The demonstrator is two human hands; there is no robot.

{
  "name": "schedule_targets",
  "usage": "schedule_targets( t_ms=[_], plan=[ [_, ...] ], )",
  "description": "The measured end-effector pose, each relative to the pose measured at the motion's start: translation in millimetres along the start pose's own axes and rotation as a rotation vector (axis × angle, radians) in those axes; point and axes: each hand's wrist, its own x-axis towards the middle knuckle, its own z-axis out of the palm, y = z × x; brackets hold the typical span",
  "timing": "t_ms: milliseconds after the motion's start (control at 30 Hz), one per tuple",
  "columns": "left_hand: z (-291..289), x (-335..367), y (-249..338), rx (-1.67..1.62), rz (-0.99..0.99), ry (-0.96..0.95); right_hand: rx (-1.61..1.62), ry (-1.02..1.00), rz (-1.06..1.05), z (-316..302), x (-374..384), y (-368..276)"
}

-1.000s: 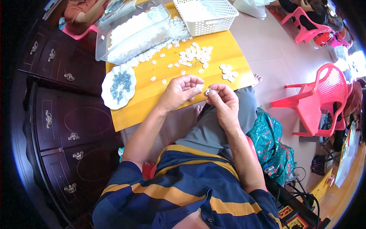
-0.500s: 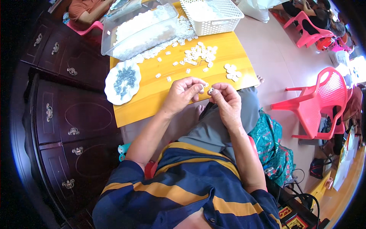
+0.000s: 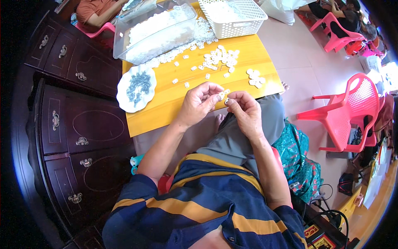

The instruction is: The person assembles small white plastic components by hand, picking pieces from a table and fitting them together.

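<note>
Many white pieces [image 3: 219,57] wait at twelve o'clock; I see left hand [image 3: 200,101] and right hand [image 3: 243,111] pinching one small piece [image 3: 226,96], seemingly mid-batch.

On the floor to my right, beside my leg, lies a crumpled teal plastic bag [image 3: 299,162] with a darker pattern. At the far edge of the desk, right of the white basket, a white plastic bag [image 3: 278,7] sits partly out of view. Lower right, at the picture's rim, a flat red, yellow and black printed box [image 3: 316,240]. No screens or signs.
</note>
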Motion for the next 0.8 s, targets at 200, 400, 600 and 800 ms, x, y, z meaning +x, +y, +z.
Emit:
schedule_targets(
  t_ms=[200,400,600,800],
  plan=[
    [-1.1,1.3,-3.5,0.012,0.006,-0.003,-0.033,-0.020,0.035,-1.4,0.0,-3.3],
    [-2.0,1.1,-4.6,0.015,0.019,-0.003,-0.044,-0.037,0.061,-1.2,1.0,-2.9],
    [-2.3,1.4,-7.3,0.032,0.060,0.016,-0.022,0.009,0.011,1.1,2.1,1.2],
    [-1.0,0.4,-6.8,0.030,0.065,0.018,-0.058,-0.020,0.049,-1.4,2.1,-0.4]
  ],
)
